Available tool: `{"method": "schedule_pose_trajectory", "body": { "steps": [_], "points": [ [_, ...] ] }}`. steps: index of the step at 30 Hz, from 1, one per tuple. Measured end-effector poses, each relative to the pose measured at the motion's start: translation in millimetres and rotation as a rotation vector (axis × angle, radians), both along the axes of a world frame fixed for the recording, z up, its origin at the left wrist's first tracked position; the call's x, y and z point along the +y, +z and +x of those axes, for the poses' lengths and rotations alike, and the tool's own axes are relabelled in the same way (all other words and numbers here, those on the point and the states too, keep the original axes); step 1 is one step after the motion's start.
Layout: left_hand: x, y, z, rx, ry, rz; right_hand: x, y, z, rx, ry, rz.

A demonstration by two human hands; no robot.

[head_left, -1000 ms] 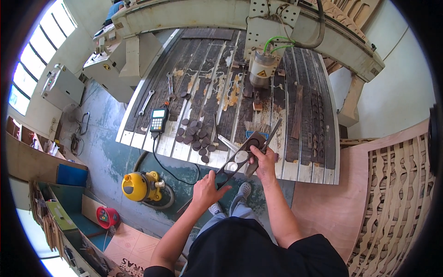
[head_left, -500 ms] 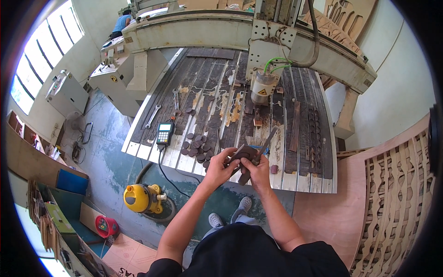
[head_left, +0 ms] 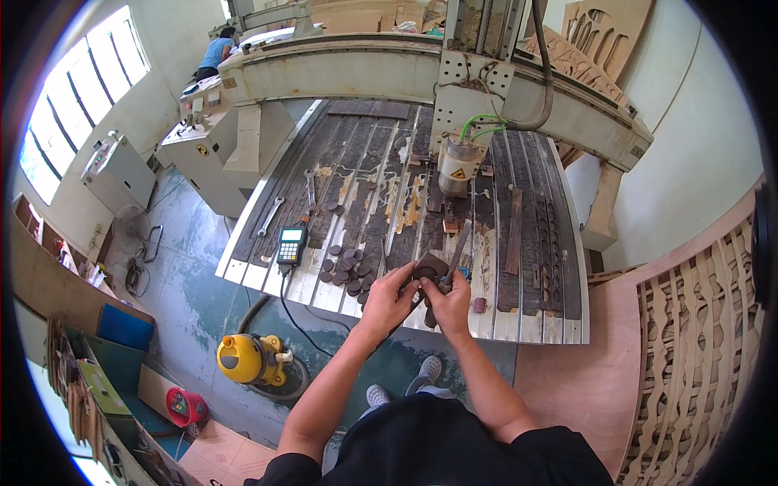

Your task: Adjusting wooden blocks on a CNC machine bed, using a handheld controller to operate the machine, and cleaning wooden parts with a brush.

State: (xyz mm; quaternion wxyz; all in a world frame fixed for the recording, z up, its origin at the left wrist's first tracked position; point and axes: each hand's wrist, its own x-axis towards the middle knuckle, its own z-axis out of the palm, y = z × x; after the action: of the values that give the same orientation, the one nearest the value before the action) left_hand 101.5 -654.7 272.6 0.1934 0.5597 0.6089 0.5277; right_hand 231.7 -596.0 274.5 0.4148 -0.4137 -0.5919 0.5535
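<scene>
My left hand [head_left: 387, 303] is closed on the edge of a small dark brown wooden block [head_left: 433, 263] with a round disc shape in its face. Against the same block presses the thumb of my right hand [head_left: 450, 308]. That hand also grips a long, flat, grey tool like a file [head_left: 461, 241], its blade slanting up and away and its other end showing below my fingers. Just left of my hands, several dark round wooden discs [head_left: 348, 265] lie loose on the slatted machine bed [head_left: 312, 290].
A gantry router's spindle [head_left: 458, 166] hangs over the bed beyond my hands. A handheld controller [head_left: 290, 245], a wrench [head_left: 271, 216] and a reddish-brown piece [head_left: 480, 304] lie on it. A yellow vacuum [head_left: 247, 359] stands on the floor at left. A person [head_left: 215, 54] is far back.
The block has tipped so its round-marked face shows more. The tool's blade has swung more upright. Both hands still hold their things near the bed's front edge.
</scene>
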Motion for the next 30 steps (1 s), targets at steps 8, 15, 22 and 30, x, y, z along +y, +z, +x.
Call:
{"method": "schedule_pose_trajectory", "body": {
  "steps": [8, 15, 22, 30],
  "points": [
    [-10.5, 15.7, -0.7, 0.085, 0.036, -0.088, -5.1, -1.6, -6.1, 0.022, -0.022, 0.011],
    [-11.8, -8.4, -11.6, -0.262, -0.081, -0.100, 0.5, -13.0, -0.4, 0.383, 0.096, -0.285],
    [-15.1, -13.6, -18.9, -0.495, -0.163, -0.181, -3.0, -10.3, 3.6, 0.449, 0.161, -0.447],
    [-26.8, 8.7, -16.1, -0.367, -0.090, -0.222, -10.7, -18.3, 4.8, 0.559, 0.262, -0.446]
  ]
}}
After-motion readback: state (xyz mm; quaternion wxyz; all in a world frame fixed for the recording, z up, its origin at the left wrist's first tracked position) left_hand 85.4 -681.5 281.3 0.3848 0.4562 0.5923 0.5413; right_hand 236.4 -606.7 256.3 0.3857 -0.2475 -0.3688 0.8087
